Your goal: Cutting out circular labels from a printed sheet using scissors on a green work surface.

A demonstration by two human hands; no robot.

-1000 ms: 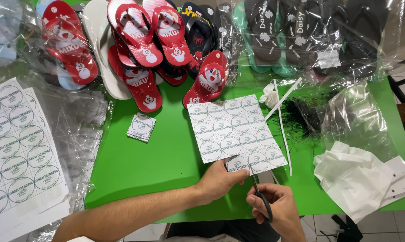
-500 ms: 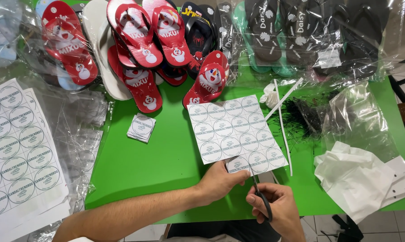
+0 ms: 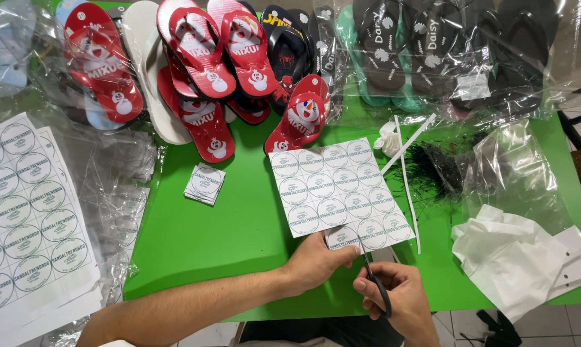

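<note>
Green tabletop (image 3: 239,238), bright and matte, carries the whole job. Near its front edge lies a white paper sheet printed with rows of round labels (image 3: 336,189), tilted slightly, its near edge under the hands.

The left hand (image 3: 319,260) pinches the near edge of the sheet, thumb on top, holding one partly freed label square (image 3: 343,238). The right hand (image 3: 396,302) grips black-handled scissors (image 3: 374,279), fingers through the loops; the blades point up into the bottom row of the sheet. I cannot tell how far the blades are apart.

Progress, judged from the layout: cutting is at an early stage on this sheet. The bottom row is already short on its left side and the cut runs into that row, while the upper rows look whole. A small stack of cut white label squares (image 3: 205,184) sits apart to the left on the green, so some pieces are done. Thin white paper offcut strips (image 3: 406,173) lie just beside the sheet on the right.

Left to do: most of this sheet, plus a pile of uncut white label sheets (image 3: 27,212) at far left. Red printed flip-flops (image 3: 200,64) and dark flip-flops in clear bags (image 3: 432,51) crowd the far edge. Folded white bags (image 3: 515,257) rest at right.
</note>
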